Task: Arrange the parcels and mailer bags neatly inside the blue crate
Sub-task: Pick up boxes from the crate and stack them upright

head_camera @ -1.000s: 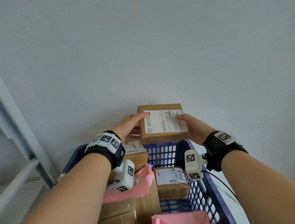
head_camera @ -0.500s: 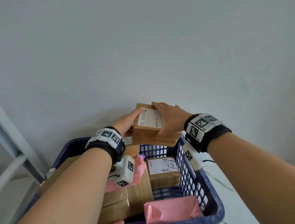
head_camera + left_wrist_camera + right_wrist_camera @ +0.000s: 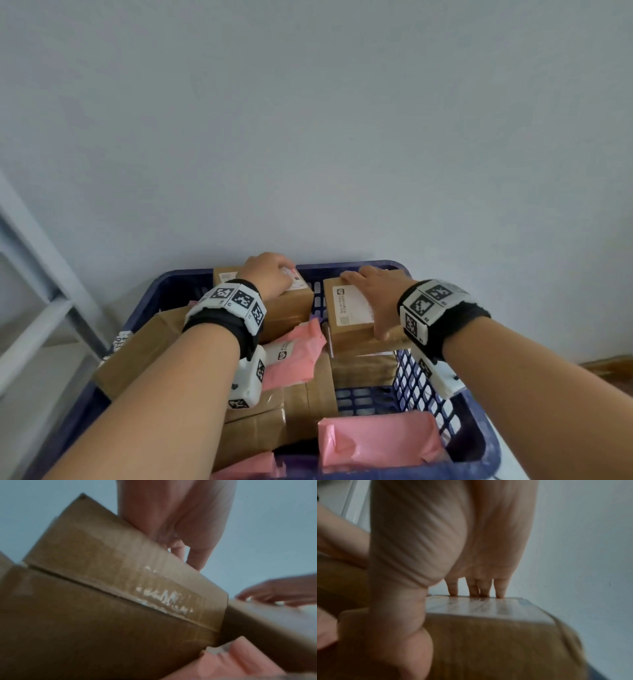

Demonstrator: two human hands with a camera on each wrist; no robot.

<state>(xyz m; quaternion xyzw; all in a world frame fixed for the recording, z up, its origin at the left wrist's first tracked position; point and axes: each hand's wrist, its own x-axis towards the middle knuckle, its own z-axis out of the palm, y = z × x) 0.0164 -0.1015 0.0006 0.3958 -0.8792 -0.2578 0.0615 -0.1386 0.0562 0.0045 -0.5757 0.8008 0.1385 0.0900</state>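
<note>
The blue crate (image 3: 486,455) stands against the wall, packed with brown parcels and pink mailer bags. A labelled brown parcel (image 3: 349,308) sits on another box (image 3: 363,370) in the back right corner. My right hand (image 3: 380,291) lies flat on it, with straight fingers (image 3: 481,588) touching its far top edge and the thumb down its near side. My left hand (image 3: 270,274) rests with loosely bent fingers on a second brown box (image 3: 291,305) at the back middle. That box (image 3: 120,574) fills the left wrist view below the hand (image 3: 180,513).
A pink mailer (image 3: 298,356) lies between the two back boxes and another (image 3: 376,442) lies at the near right. A large box (image 3: 144,349) leans at the crate's left. A white frame (image 3: 44,274) stands left of the crate, with a grey wall close behind.
The labelled parcel came down from above the crate's far rim into the back right corner. My left hand left it and moved onto the neighbouring box.
</note>
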